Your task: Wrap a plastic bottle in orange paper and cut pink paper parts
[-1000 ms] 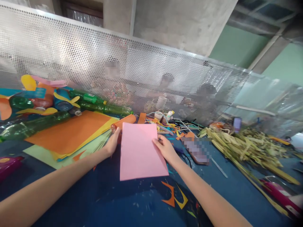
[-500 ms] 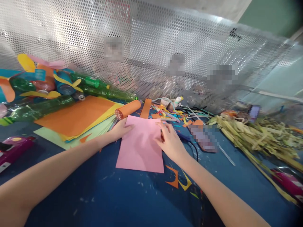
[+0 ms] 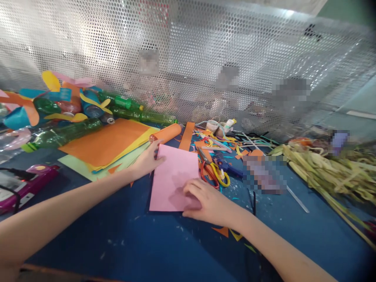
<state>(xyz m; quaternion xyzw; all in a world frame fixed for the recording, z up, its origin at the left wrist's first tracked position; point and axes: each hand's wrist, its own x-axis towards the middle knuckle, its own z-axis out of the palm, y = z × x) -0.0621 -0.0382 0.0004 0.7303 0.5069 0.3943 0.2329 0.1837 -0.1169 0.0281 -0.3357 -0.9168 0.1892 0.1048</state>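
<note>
A pink sheet of paper [image 3: 173, 172] lies on the blue tabletop in front of me. My left hand [image 3: 147, 160] holds its upper left edge, thumb on top and the other fingers along the side. Over the lower right corner is my right hand [image 3: 208, 199], its fingers curved and apart from the thumb, which is near the bottom edge. Whether the right fingertips press on the paper is hard to tell. Scissors [image 3: 210, 166] with red and yellow handles lie just right of the sheet, beside a dark blue tool [image 3: 232, 169].
Orange sheets [image 3: 108, 141] are stacked on the left, near green bottles [image 3: 73, 131] and paper pinwheels [image 3: 70, 98]. A purple device [image 3: 38, 184] stands front left. Paper scraps [image 3: 217, 143], a blurred flat object [image 3: 263, 174] and dried husks [image 3: 326, 164] spread rightward. Perforated metal [image 3: 194, 51] forms the back.
My right hand has moved down the paper's right side to its lower corner, uncovering the scissors. My left hand stays at the upper left edge. The view has shifted slightly.
</note>
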